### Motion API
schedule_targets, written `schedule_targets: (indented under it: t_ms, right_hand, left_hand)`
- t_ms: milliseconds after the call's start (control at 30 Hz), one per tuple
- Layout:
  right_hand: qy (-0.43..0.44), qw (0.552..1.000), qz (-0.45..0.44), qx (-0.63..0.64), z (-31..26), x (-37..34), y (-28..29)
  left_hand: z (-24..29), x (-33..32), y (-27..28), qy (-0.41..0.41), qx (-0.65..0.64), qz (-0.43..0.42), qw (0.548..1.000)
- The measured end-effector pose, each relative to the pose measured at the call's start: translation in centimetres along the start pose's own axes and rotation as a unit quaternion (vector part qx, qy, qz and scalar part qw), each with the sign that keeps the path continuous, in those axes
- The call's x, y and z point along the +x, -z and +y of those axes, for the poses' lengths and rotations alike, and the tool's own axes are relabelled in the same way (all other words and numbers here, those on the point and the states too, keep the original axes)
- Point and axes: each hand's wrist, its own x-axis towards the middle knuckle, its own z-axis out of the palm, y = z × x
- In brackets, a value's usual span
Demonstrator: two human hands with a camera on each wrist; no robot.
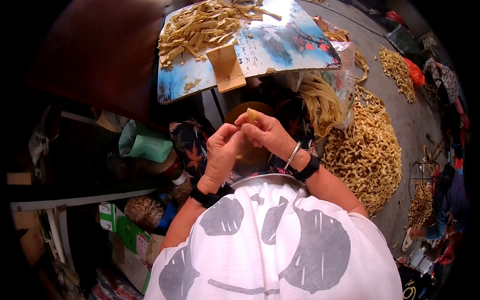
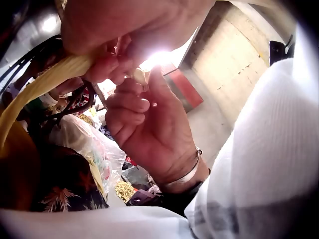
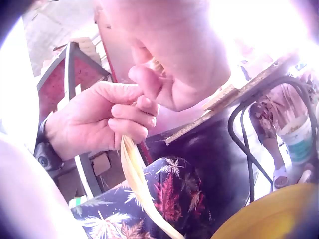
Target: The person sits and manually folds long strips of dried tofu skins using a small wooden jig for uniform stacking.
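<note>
Both hands meet above the lap, fingertips close together on a pale yellow, pliable strip [image 3: 137,184]. My left hand [image 1: 222,150] pinches the strip between thumb and fingers, and its long tail hangs below the curled fingers. My right hand [image 1: 270,134] pinches the worked part, with a yellow end [image 1: 251,115] sticking up between thumb and forefinger. How the strip is looped between the fingertips is hidden. Under the hands, between the knees, sits a round yellow basin [image 3: 269,216].
Ahead stands a picture-topped table [image 1: 295,60] bearing a heap of short yellow pieces [image 1: 200,30] and a small wooden block [image 1: 226,67]. At right, long strips [image 1: 320,102] lie in a plastic bag beside a big pile of knotted pieces [image 1: 365,155]. A green bag [image 1: 145,141] is at left.
</note>
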Motion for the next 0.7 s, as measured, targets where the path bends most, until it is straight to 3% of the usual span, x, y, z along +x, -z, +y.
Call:
schedule_targets:
  t_ms: [100, 300, 467, 567, 700]
  right_hand:
    - [0.020, 1.000, 0.004, -0.019, 0.2, -0.1, 0.1]
    - [-0.059, 0.997, 0.031, 0.034, -0.8, -0.8, 1.2]
    - [-0.034, 0.999, 0.010, -0.014, -0.4, 0.0, 1.3]
    - [-0.015, 0.992, 0.052, -0.113, -1.6, 1.0, 1.0]
    - [0.019, 0.987, 0.066, -0.148, -3.5, 3.9, 1.1]
  left_hand:
    - [0.9, -0.2, -0.2, 0.002, 0.021, -0.014, 1.000]
    - [0.9, -1.0, 1.2, 0.044, 0.021, -0.032, 0.998]
    - [0.7, 0.0, 1.0, 0.002, 0.061, -0.028, 0.998]
    - [1.7, 1.5, 1.5, -0.024, 0.108, -0.016, 0.994]
    - [2.9, 4.9, 2.6, -0.053, 0.134, -0.018, 0.989]
